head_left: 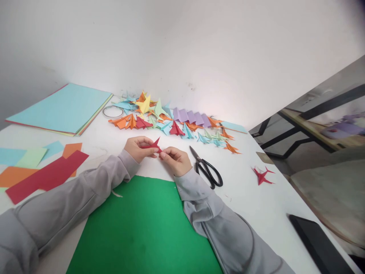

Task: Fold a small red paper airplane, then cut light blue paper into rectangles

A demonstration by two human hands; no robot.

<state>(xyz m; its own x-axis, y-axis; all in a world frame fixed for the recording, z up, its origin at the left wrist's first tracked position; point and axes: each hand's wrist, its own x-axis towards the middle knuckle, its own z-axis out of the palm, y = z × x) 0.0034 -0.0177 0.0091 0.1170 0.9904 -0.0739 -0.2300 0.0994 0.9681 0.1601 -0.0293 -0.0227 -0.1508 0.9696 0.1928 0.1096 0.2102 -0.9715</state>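
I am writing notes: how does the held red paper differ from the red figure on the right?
The red paper is in the left hand and right hand; the red figure lies on the table. Fingers partly hide the red paper; the red figure is uncovered. Both are red and folded.

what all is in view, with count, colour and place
Held paper piece: one, red, between both hands
Folded shape: one, red, table's right side
Other folded shapes: many, mixed colours, along the wall
Paper stack: one, light blue on top, back left
Ring: one, pale, beside the stack
Loose papers: several, red, orange, green, blue, left
Scissors: one pair, black handles, beside right hand
Green sheet: one, green, front centre
Flat device: one, black, front right
Table: one, white, beneath
Wall: one, whitish, back
Furniture: count unclear, black and wood, right
Left hand: one, bare, centre
Right hand: one, bare, centre
Sleeves: two, grey, both arms
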